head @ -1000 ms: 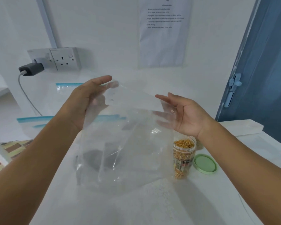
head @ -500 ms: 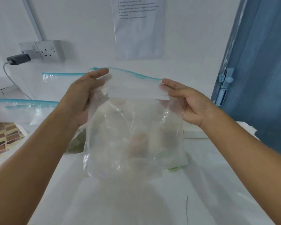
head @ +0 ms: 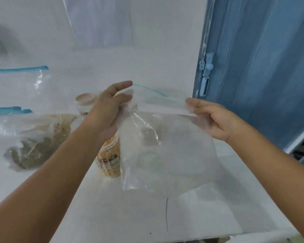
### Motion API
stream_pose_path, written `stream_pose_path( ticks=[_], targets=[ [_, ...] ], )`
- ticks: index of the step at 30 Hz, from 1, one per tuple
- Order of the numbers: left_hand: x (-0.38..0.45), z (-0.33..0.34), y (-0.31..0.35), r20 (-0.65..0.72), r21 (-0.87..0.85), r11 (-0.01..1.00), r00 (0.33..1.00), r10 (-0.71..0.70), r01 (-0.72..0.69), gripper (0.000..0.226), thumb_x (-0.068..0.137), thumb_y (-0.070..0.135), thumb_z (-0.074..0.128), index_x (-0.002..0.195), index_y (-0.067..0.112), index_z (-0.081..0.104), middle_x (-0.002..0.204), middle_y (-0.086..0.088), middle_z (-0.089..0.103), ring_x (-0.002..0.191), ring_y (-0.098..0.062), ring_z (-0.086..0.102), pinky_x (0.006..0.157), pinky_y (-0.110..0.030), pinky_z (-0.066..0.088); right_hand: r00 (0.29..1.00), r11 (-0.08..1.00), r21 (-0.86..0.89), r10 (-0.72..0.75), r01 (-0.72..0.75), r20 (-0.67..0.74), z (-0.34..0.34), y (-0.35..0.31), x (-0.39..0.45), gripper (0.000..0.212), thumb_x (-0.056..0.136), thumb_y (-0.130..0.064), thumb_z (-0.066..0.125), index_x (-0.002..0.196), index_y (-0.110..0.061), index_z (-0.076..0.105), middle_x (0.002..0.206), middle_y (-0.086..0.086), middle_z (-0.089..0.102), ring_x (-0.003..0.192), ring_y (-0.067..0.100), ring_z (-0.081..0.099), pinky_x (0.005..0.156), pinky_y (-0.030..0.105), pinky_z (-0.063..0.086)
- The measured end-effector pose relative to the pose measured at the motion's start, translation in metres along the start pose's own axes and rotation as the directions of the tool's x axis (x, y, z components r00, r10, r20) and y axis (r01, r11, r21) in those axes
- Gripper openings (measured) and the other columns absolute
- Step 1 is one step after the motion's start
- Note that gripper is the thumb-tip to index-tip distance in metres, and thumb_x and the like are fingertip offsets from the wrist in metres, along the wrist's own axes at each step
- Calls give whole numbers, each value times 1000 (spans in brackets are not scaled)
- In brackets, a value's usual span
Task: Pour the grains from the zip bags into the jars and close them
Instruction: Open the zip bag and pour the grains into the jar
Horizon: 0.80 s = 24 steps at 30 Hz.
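Pinching the top edge of an empty clear zip bag (head: 167, 146), the fingers (head: 125, 98) of the left hand (head: 105, 111) clamp one corner of its mouth, while the right hand (head: 212, 118) grips the opposite corner between thumb and fingers. The bag hangs slack between them above the white surface (head: 147, 216), its blue zip strip visible along the far lip, and nothing appears inside it.

Just behind and below the left wrist stands an open jar of orange-brown grains (head: 110, 160), partly hidden by the arm and the film. That looks like the main hazard: the bag's loose lower edge or the left forearm could brush the uncapped jar and tip it, scattering grains. What seems to be a pale green lid (head: 148, 159) shows faintly through the plastic; setting the bag down on it would hide it when the jar needs closing.

Further left lie a filled bag of dark green grains (head: 32, 153) and another of tan grains (head: 61, 128), with a pink-lidded jar (head: 85, 100) behind them. Reaching across for these risks dragging a sleeve of plastic through the open jar. Strong blur in the view makes the jar's exact fill level hard to judge.
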<state>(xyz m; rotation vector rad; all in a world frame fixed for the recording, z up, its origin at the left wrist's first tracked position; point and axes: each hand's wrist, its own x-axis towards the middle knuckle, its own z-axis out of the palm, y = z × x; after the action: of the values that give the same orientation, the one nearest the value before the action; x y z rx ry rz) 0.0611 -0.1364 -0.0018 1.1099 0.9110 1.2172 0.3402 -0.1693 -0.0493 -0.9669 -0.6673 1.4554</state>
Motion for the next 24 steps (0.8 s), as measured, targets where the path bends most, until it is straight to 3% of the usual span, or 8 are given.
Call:
stream_pose_path(
  ticks=[4, 9, 11, 14, 17, 20, 22, 24],
  targets=[
    [6, 34, -32, 103, -43, 997, 992, -67, 72, 36, 102, -4, 54, 130, 15, 65, 98, 1, 77, 67, -13, 67, 71, -30, 60, 994, 996, -93, -17, 7, -103, -53, -13, -9, 43, 98, 7, 53, 137, -5, 64, 138, 7, 67, 122, 21, 68, 76, 26, 62],
    [15, 83, -66, 166, -166, 977, 980, -110, 138, 30, 102, -3, 54, 120, 16, 69, 103, -2, 70, 75, -15, 64, 68, -31, 58, 986, 989, -138, -69, 48, -152, -106, -45, -16, 42, 100, -1, 54, 140, -11, 63, 135, 4, 70, 122, 21, 67, 93, 32, 59],
    [21, 92, -94, 150, -95, 979, 975, -164, 180, 27, 101, 1, 59, 121, 17, 69, 101, -2, 70, 80, -15, 61, 76, -34, 55, 981, 991, -134, -6, -21, -195, -125, -36, -14, 39, 100, -3, 55, 138, -8, 64, 134, 7, 70, 113, 23, 70, 87, 33, 62],
    [21, 94, -136, 122, 32, 951, 943, -308, 307, 31, 100, -2, 61, 120, 19, 69, 110, -11, 72, 81, -18, 60, 93, -46, 55, 952, 979, -153, 87, -136, -295, -156, -10, -12, 32, 99, -4, 62, 131, -2, 68, 127, 9, 71, 84, 17, 77, 62, 29, 64],
    [19, 94, -168, 106, 247, 896, 909, -403, 369, 29, 99, 0, 64, 117, 22, 71, 105, -11, 68, 73, -12, 58, 102, -50, 54, 928, 953, -215, 129, -214, -351, -183, 10, -8, 27, 95, 2, 67, 122, -1, 73, 125, 14, 73, 77, 19, 78, 57, 31, 62],
    [18, 90, -190, 128, 381, 815, 848, -514, 436, 26, 98, 3, 67, 117, 20, 72, 98, -8, 68, 56, -8, 52, 88, -41, 60, 919, 926, -283, 135, -250, -369, -199, 22, -6, 24, 95, 7, 65, 114, -5, 76, 123, 20, 73, 82, 26, 73, 60, 37, 65],
    [21, 87, -198, 121, 479, 763, 828, -547, 434, 25, 97, 6, 69, 116, 20, 73, 95, -10, 67, 64, -13, 53, 68, -28, 55, 913, 914, -309, 134, -264, -385, -204, 25, -3, 22, 95, 5, 66, 111, -7, 77, 124, 23, 72, 89, 30, 69, 67, 39, 65],
    [28, 86, -200, 89, 557, 724, 837, -540, 408, 23, 96, 7, 71, 114, 21, 73, 93, -12, 68, 67, -16, 55, 63, -23, 49, 904, 920, -278, 151, -277, -401, -209, 28, 0, 18, 94, -1, 71, 110, -6, 77, 125, 24, 71, 96, 32, 69, 69, 45, 65]
  ],
)
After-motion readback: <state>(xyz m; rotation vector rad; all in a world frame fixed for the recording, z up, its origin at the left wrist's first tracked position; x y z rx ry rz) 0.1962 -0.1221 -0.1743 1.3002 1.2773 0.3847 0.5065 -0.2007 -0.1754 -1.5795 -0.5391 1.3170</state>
